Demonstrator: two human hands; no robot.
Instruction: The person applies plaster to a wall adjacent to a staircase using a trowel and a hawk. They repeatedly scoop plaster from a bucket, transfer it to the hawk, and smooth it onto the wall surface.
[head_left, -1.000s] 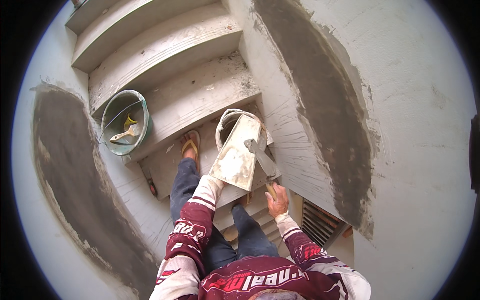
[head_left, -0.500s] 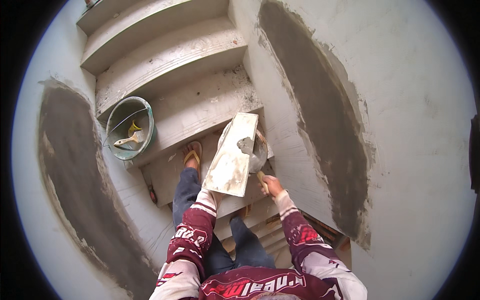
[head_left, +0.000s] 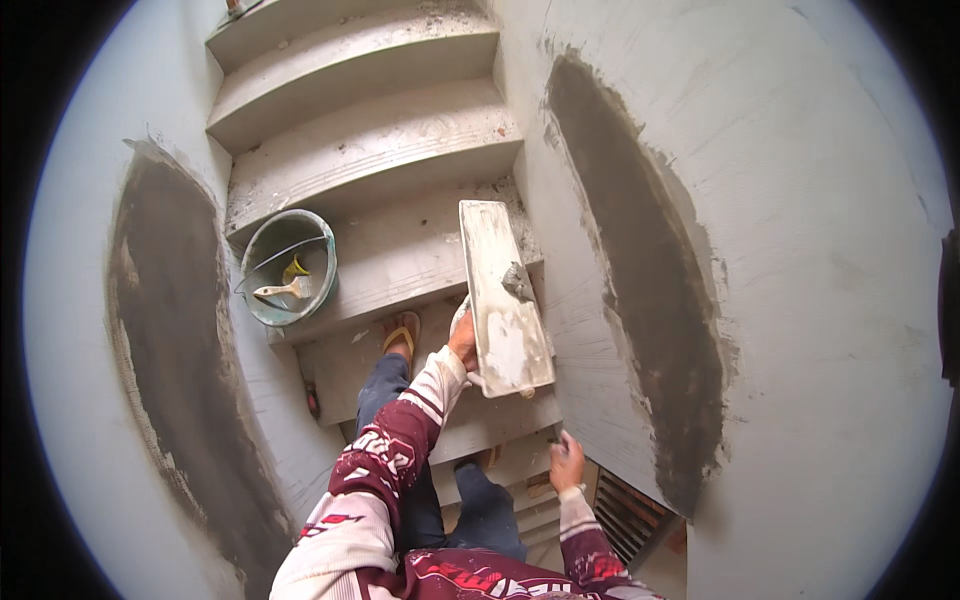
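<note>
My left hand (head_left: pixel 463 338) is closed at the left side of a long, pale rectangular plastering float (head_left: pixel 510 350), its grip hidden beneath. The float's flat face is turned up, smeared with white, and a lump of wet grey mortar (head_left: pixel 517 282) sits near its right edge. Below and right of the float is my right hand (head_left: pixel 567 462), fingers curled, with no tool visible in it. A small tan tip (head_left: pixel 527 393) peeks out under the float's near edge; it resembles the trowel handle seen before.
A green bucket (head_left: pixel 327 280) stands on the steps at left, holding a paintbrush (head_left: pixel 285 289) and a yellow item (head_left: pixel 294 268). Dark grey patches mark the left wall (head_left: pixel 175 330) and right wall (head_left: pixel 650 270). Concrete steps (head_left: pixel 370 150) rise ahead; a slatted grille (head_left: pixel 625 515) lies lower right.
My right hand has let go of the wooden-handled trowel and drawn back toward me. The float has swung more upright and to the right, bringing my left hand into sight.
</note>
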